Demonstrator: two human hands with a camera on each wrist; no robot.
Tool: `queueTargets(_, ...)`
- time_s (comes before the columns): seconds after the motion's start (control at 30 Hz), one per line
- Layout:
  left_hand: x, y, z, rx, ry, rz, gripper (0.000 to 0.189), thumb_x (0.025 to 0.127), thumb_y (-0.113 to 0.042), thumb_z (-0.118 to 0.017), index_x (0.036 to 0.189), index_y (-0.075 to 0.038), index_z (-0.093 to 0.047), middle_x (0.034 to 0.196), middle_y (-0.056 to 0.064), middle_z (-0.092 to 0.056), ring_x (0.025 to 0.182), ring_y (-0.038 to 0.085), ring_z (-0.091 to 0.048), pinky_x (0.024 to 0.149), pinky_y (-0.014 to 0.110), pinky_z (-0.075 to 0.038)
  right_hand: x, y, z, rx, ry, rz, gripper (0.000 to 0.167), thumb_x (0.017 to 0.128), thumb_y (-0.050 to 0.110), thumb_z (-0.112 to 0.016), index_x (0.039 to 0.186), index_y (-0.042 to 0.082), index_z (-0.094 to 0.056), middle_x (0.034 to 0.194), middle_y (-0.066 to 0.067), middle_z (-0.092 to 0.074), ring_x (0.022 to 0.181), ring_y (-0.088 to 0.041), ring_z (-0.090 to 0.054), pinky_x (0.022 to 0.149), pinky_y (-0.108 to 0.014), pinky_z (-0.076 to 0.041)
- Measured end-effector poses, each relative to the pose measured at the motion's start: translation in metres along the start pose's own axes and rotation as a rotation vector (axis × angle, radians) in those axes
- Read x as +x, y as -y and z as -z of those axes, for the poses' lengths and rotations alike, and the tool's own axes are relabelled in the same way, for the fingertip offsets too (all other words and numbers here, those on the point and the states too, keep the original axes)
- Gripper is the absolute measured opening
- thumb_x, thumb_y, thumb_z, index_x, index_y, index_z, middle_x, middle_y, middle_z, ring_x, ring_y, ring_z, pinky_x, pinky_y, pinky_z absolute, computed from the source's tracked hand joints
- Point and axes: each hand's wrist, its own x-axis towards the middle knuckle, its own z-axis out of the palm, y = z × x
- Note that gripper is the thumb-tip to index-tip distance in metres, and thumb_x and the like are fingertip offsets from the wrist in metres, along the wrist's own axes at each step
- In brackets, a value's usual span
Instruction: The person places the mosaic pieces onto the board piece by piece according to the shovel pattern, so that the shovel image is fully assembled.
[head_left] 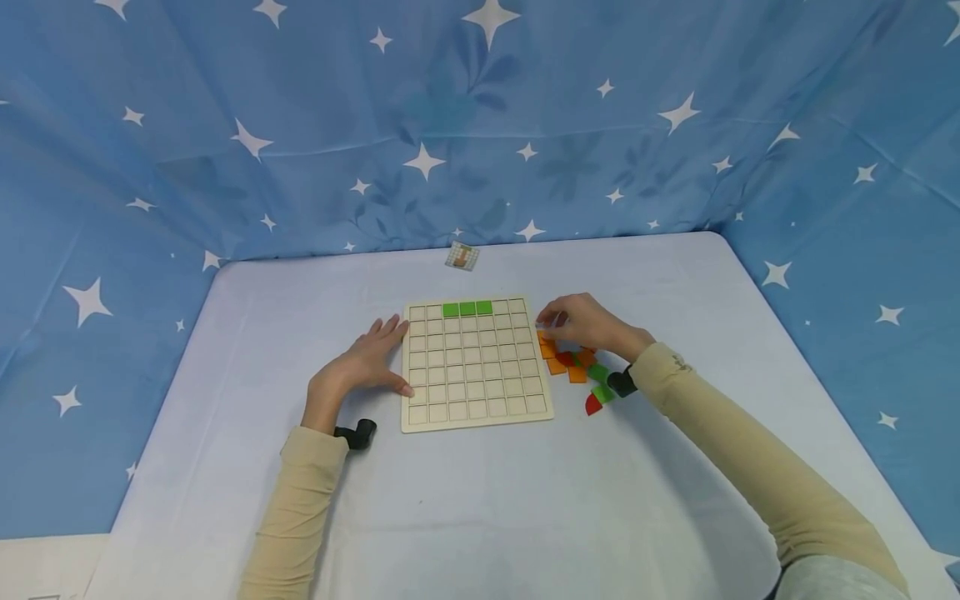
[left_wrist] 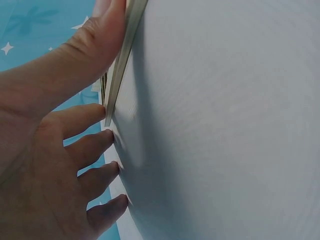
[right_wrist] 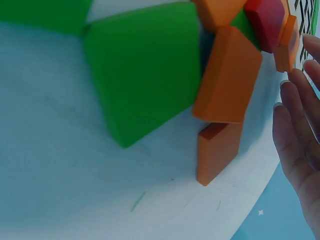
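Note:
A square wooden grid board lies flat on the white table, with three green squares side by side in its top row. My left hand is spread at the board's left edge, fingertips and thumb touching it. In the left wrist view the thumb lies along the board's thin side. Over the board's right edge, my right hand hovers with bent fingers beside orange tiles. In the right wrist view its fingers are beside an orange tile; the thumb is hidden there.
Right of the board, a loose pile holds orange tiles, green pieces and red rounded pieces. A small printed card lies near the table's back edge. Blue star-patterned curtain surrounds the table.

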Motion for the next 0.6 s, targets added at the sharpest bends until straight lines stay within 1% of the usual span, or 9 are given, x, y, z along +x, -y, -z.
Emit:
queueTargets(0.27, -0.0017, 0.0000, -0.0005, -0.008, -0.007, -0.003, 0.119, 0.080, -0.030, -0.090, 0.166, -0.004, -0.012, 0.173, 0.019, 0.001, 0.159, 0.042, 0.006, 0.129, 0.060, -0.002, -0.0022, -0.0046, -0.0018, 0.005, 0.026, -0.004, 0.028, 0.093, 0.015, -0.076, 0.119, 0.004, -0.076, 0.111, -0.010, -0.074, 0.097, -0.025, -0.066, 0.086, -0.041, -0.058)
queueTargets(0.5, -0.0004, 0.0005, -0.0016, 0.002, -0.008, -0.005, 0.119, 0.080, -0.030, -0.090, 0.165, -0.003, -0.012, 0.173, 0.020, 0.000, 0.159, 0.043, 0.005, 0.129, 0.060, -0.003, -0.0031, -0.0033, -0.0025, 0.016, 0.051, -0.056, 0.028, 0.095, 0.015, -0.074, 0.120, 0.002, -0.075, 0.116, -0.014, -0.072, 0.103, -0.028, -0.065, 0.094, -0.045, -0.057)
queueTargets(0.6, -0.0004, 0.0005, -0.0017, -0.001, -0.010, -0.007, 0.119, 0.079, -0.030, -0.091, 0.165, -0.003, -0.012, 0.173, 0.020, 0.000, 0.159, 0.042, 0.005, 0.129, 0.060, -0.003, -0.0032, -0.0033, -0.0030, 0.010, 0.053, -0.075, 0.027, 0.096, 0.016, -0.074, 0.118, 0.001, -0.076, 0.114, -0.014, -0.071, 0.101, -0.028, -0.064, 0.094, -0.044, -0.057)
